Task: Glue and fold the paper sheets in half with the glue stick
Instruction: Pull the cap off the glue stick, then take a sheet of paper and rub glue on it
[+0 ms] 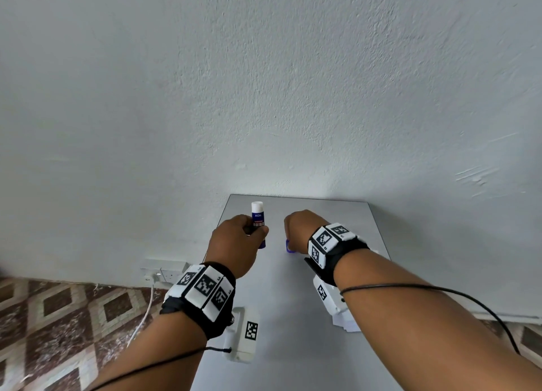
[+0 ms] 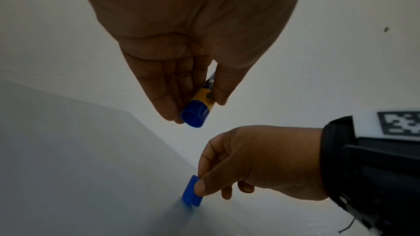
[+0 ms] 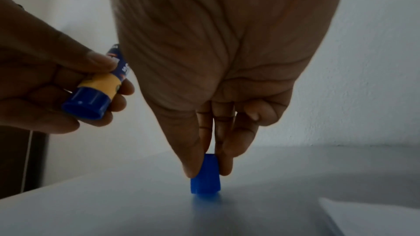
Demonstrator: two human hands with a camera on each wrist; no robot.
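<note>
The left hand point(image 1: 234, 241) is gripping the light, stiff glue stick point(image 1: 258, 223) around its body, while the right hand point(image 1: 299, 229) is pinching the small cap point(image 3: 205, 175) on the desk point(image 1: 293, 302).

The glue stick point(image 1: 258, 223) in the left hand's point(image 1: 234, 244) grip has a white tip, a dark blue label with white lettering, a yellow band and a blue base. The cap point(image 3: 205, 177) in the right hand's point(image 1: 299, 229) grip is plain blue — it throws a faint blue tint on the pale grey worktop point(image 1: 293, 302) just under it. Both wrist bands point(image 1: 202, 291) are black, carrying white tiles with black square-code patterns. The wall point(image 1: 264, 83) is white; the floor point(image 1: 58, 317) left of the grip shows brown-and-cream diamonds.
</note>
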